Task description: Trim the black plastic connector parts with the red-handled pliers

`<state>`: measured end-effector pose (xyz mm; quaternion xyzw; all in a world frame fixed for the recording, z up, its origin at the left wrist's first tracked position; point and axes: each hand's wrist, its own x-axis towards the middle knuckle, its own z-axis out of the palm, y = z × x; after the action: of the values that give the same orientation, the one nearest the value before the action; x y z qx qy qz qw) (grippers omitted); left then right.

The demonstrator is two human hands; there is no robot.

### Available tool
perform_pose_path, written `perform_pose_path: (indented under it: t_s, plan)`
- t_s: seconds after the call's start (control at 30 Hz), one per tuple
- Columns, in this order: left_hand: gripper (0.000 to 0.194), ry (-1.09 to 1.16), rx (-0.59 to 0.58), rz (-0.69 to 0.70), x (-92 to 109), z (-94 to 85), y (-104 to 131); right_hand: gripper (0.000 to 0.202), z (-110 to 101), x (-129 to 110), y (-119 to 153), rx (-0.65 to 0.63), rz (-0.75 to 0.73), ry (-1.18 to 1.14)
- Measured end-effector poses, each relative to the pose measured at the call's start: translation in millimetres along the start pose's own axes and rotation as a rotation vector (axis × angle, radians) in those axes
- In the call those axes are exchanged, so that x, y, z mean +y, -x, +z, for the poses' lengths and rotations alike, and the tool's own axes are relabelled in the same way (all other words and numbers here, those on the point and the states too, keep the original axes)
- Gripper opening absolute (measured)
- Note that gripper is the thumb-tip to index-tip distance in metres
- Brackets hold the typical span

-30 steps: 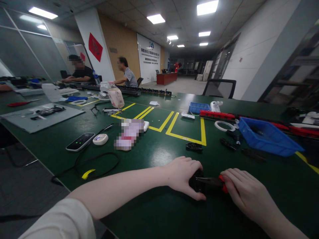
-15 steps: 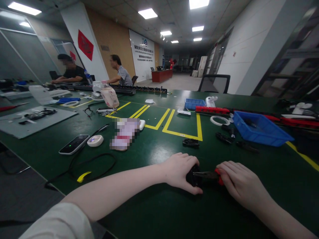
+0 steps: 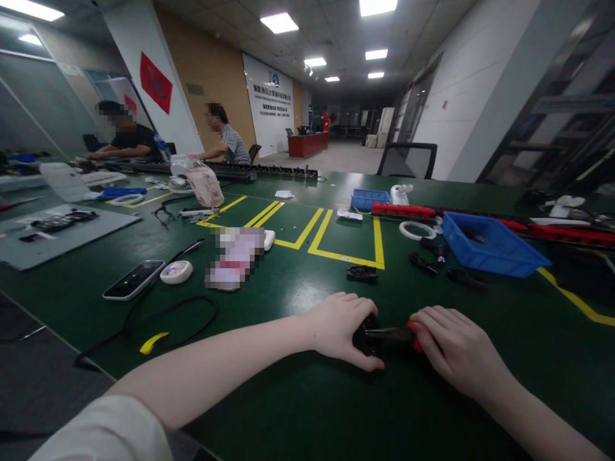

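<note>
My left hand (image 3: 343, 330) is closed around a small black part (image 3: 368, 336) low over the green table. Thumb and fingers hide much of that part, so its exact kind is unclear. In my right hand (image 3: 454, 342) are red-handled pliers (image 3: 394, 335), gripped by the handles. The plier jaws point left and reach onto the black part between the thumb and fingers of my left hand. Beyond my hands lies another black part (image 3: 362, 273), and several more black pieces (image 3: 465, 278) rest to the right.
A blue tray (image 3: 494, 253) with something dark inside stands at right, near a white ring (image 3: 417, 231). At left lie a phone-like device (image 3: 134, 280), a round white gadget (image 3: 176, 272) and a black cable (image 3: 144, 314). Two people sit across the table.
The whole view has shifted slightly, so everything sits a little further left. Both hands keep their hold on the black part and the pliers.
</note>
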<state>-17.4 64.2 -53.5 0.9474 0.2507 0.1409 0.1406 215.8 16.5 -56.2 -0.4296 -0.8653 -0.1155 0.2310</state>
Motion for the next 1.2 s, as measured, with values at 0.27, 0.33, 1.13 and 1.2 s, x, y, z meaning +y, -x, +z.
perform_pose_path:
  t_s: [0.27, 0.33, 1.13, 1.2]
  plan:
    - [0.061, 0.016, 0.008, -0.004, 1.2, -1.5, 1.1, 0.027, -0.6, 1.9, 3.0, 0.003, 0.004, -0.014]
    - [0.062, 0.02, 0.007, -0.007, 1.3, -1.4, 1.1, 0.028, 1.2, 1.9, 3.9, -0.012, 0.021, -0.021]
    - [0.061, 0.004, 0.029, 0.006, -0.2, 0.5, 1.7, 0.033, 0.8, -2.1, -1.5, -0.028, 0.0, 0.002]
    - [0.061, -0.001, 0.031, 0.005, 0.1, 0.1, 1.6, 0.033, 1.9, -3.6, -2.4, -0.034, 0.013, -0.003]
